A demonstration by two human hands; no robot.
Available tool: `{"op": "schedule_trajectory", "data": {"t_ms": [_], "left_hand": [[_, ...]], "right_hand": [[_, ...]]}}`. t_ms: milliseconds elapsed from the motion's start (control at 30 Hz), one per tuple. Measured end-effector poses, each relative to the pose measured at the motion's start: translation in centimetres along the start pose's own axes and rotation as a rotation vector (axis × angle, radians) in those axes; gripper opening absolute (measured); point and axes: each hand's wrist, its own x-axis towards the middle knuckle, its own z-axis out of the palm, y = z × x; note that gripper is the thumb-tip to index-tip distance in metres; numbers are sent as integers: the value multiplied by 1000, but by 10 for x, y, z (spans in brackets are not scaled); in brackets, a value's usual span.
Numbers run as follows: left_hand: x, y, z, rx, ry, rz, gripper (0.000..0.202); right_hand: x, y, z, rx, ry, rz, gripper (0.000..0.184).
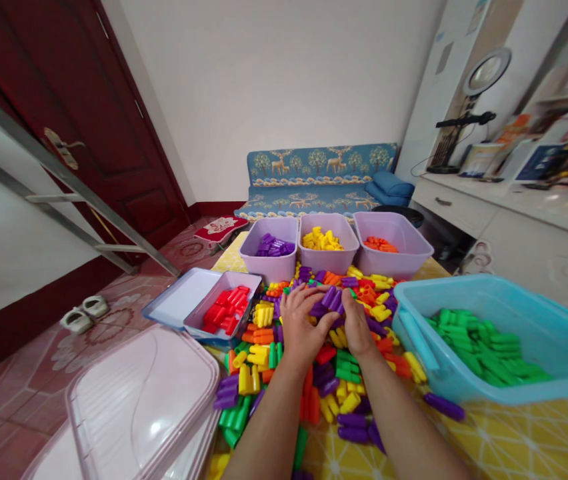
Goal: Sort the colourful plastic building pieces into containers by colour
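Purple plastic building pieces are between my two hands, above a heap of mixed pieces in yellow, green, orange, red and purple. My left hand curves around their left side, thumb below and fingers above. On their right side, my right hand closes against them, with most of its fingers hidden from view. The lilac bin with purple pieces stands beyond the hands, beside a lilac bin with yellow pieces and another with orange pieces.
A blue tub with green pieces stands at the right. To the left are a small box with red pieces and stacked pale lids. A yellow patterned cloth covers the table. Behind is a blue sofa; a metal ladder leans at left.
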Motion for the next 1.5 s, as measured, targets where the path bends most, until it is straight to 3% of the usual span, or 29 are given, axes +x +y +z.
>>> {"op": "schedule_trajectory", "data": {"t_ms": [67, 267, 500, 1133, 1333, 1500], "left_hand": [[1, -1, 1, -76, 3, -11, 26], [-2, -5, 6, -179, 37, -106, 17], [-4, -11, 9, -263, 79, -254, 22], [-3, -9, 8, -297, 88, -300, 26], [1, -7, 2, -297, 179, -307, 24], [26, -7, -15, -489, 301, -483, 30]], "right_hand": [[0, -3, 0, -20, 13, 10, 55], [-1, -10, 3, -54, -116, -143, 38], [0, -5, 4, -125, -68, -160, 37], [0, -4, 6, -122, -30, -176, 34], [0, -5, 6, -99, -54, -188, 34], [-1, -7, 7, -83, -66, -210, 35]]}}
